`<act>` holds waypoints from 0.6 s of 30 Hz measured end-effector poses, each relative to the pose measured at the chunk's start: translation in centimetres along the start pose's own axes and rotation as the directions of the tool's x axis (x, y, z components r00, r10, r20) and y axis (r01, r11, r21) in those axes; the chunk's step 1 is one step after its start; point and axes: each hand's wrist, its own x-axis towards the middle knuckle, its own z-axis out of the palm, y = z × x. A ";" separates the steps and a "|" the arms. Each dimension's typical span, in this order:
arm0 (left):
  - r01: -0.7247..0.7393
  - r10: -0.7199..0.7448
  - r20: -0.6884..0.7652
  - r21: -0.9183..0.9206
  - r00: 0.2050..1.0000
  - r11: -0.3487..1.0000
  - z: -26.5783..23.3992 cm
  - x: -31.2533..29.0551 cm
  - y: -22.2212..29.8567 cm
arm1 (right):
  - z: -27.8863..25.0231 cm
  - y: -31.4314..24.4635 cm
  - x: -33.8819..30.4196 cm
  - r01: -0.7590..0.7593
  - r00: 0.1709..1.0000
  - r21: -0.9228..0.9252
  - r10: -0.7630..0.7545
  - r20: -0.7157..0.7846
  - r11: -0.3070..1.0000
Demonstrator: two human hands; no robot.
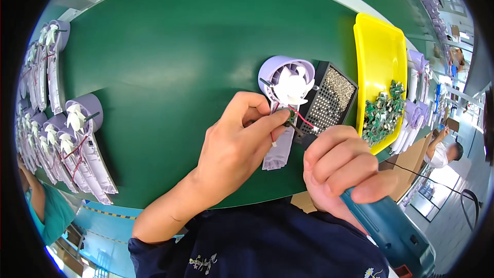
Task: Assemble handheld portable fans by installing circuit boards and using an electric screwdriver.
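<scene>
A small handheld fan body lies at centre right of the table, with a lilac round housing (272, 64), white fan blades (291, 86) and a pale handle shell (278, 157). My left hand (226, 141) pinches a small green circuit board (292, 118) over the handle, just below the blades. Red wires (303, 117) with white plugs run from around it. My right hand (339, 167) is wrapped round a teal electric screwdriver (383, 221). Its dark bit reaches in beside the board; the fingers partly hide where the tip meets the part.
A black perforated tray (321, 109) with many small screws sits right of the fan. Beyond it stands a yellow bin (364, 67) holding green circuit boards (381, 116). Rows of similar fan bodies (85, 146) line the left edge. Another person's arm (35, 190) shows at lower left.
</scene>
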 end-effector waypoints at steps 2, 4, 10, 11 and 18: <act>-0.001 0.001 0.003 0.023 1.000 1.000 0.2 -0.1 0.2 | 0.5 -0.3 0.1 -0.019 0.998 -0.030 0.017 -0.056 0.999; -0.028 0.028 0.000 0.041 1.000 0.999 0.2 0.1 0.3 | 0.8 -0.1 0.2 0.030 0.986 0.026 -0.025 -0.168 0.999; -0.025 0.025 0.048 0.003 0.999 1.000 -0.5 0.0 0.2 | -1.7 -5.1 -0.3 0.011 0.903 0.242 0.094 -0.420 0.970; -0.033 0.029 0.107 0.038 0.994 0.999 -0.8 0.2 0.3 | -1.9 -5.5 -1.0 -0.064 0.872 0.277 0.188 -0.452 0.959; -0.094 0.052 0.233 0.173 0.971 0.980 -0.6 1.0 1.4 | -1.3 -5.4 -6.8 -0.485 0.668 0.394 0.621 -0.410 0.781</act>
